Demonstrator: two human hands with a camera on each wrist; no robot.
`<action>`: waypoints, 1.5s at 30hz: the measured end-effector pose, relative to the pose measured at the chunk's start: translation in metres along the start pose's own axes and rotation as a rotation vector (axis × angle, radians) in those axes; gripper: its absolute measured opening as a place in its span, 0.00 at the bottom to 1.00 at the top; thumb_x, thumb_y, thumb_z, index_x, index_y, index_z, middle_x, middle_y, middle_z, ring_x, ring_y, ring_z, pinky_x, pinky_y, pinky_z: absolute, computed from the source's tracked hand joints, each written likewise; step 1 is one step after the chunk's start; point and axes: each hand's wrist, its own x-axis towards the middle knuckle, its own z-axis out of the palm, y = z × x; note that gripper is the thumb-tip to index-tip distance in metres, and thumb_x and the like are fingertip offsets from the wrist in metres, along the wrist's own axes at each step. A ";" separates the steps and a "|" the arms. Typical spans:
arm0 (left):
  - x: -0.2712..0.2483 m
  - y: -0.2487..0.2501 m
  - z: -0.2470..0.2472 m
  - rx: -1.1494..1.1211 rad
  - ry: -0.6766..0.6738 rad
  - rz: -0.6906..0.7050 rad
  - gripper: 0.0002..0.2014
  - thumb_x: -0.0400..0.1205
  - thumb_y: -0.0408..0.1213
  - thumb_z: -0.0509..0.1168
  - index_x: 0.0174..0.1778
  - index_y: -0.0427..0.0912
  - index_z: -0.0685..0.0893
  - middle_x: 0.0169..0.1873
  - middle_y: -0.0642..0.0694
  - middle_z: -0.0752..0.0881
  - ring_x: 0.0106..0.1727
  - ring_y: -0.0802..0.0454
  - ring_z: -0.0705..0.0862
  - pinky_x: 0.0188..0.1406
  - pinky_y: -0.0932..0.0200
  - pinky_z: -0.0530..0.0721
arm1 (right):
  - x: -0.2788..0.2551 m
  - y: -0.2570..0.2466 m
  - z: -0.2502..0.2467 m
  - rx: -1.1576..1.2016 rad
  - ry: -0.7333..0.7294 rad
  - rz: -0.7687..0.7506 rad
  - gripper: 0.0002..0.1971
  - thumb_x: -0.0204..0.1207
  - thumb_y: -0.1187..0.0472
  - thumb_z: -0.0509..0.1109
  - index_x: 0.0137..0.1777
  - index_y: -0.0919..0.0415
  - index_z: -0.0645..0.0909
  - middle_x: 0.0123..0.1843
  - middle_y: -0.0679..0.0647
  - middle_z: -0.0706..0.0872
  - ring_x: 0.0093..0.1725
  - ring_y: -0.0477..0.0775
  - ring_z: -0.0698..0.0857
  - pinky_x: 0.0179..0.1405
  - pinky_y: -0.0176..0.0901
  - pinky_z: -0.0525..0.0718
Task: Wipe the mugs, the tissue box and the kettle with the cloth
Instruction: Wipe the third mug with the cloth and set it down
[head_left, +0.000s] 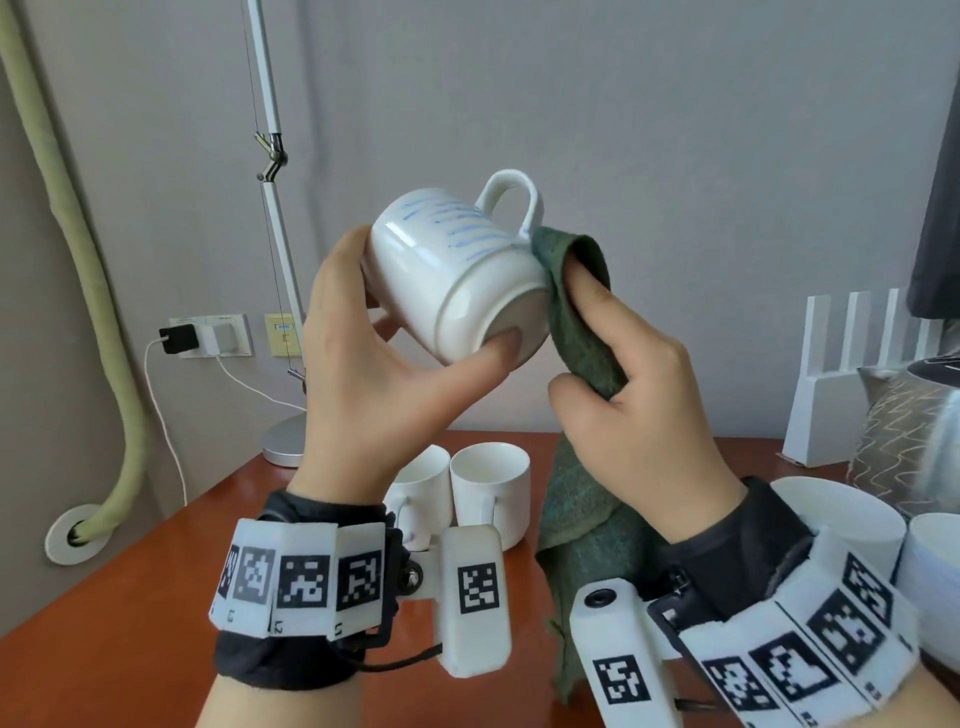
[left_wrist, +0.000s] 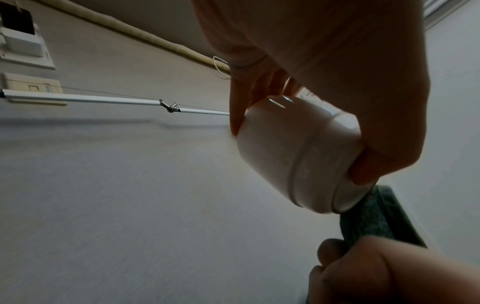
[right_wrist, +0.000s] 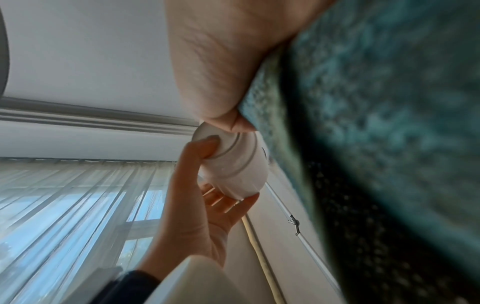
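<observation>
A white mug (head_left: 457, 270) with blue scribbles on its side lies tilted in the air, base toward me, handle up. My left hand (head_left: 384, 364) grips it, thumb on the base and fingers at the rim; the left wrist view shows the same mug (left_wrist: 293, 152). My right hand (head_left: 628, 384) holds a dark green cloth (head_left: 576, 301) bunched against the mug's right side by the handle. The cloth's tail hangs down to the table. In the right wrist view the cloth (right_wrist: 376, 123) fills the right half beside the mug (right_wrist: 233, 164).
Two white mugs (head_left: 488, 493) stand on the red-brown table (head_left: 130, 623) behind my left wrist. More white mugs (head_left: 841, 514) sit at the right, with a metal kettle (head_left: 940, 447), a patterned grey tissue box (head_left: 883, 436) and a white rack (head_left: 852, 384). A lamp base (head_left: 283, 441) stands at the back left.
</observation>
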 end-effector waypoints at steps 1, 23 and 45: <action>0.000 0.000 0.000 -0.028 -0.003 -0.011 0.36 0.60 0.56 0.75 0.64 0.56 0.72 0.58 0.58 0.79 0.59 0.69 0.79 0.53 0.76 0.76 | 0.001 0.001 -0.001 0.014 0.010 0.005 0.38 0.64 0.74 0.61 0.75 0.45 0.66 0.47 0.54 0.86 0.40 0.43 0.79 0.43 0.27 0.77; 0.001 -0.017 -0.006 -0.506 -0.320 -0.219 0.34 0.57 0.43 0.72 0.61 0.35 0.83 0.45 0.40 0.87 0.45 0.46 0.85 0.41 0.58 0.81 | 0.009 -0.018 -0.032 0.425 -0.375 0.298 0.36 0.53 0.75 0.59 0.60 0.48 0.84 0.19 0.39 0.72 0.21 0.40 0.68 0.23 0.28 0.68; 0.002 -0.015 -0.018 -0.185 -0.420 -0.135 0.45 0.53 0.49 0.79 0.70 0.48 0.76 0.59 0.52 0.83 0.61 0.55 0.84 0.52 0.66 0.80 | 0.007 -0.032 -0.034 0.301 -0.534 0.245 0.41 0.66 0.90 0.56 0.62 0.41 0.75 0.26 0.24 0.80 0.27 0.24 0.79 0.26 0.16 0.71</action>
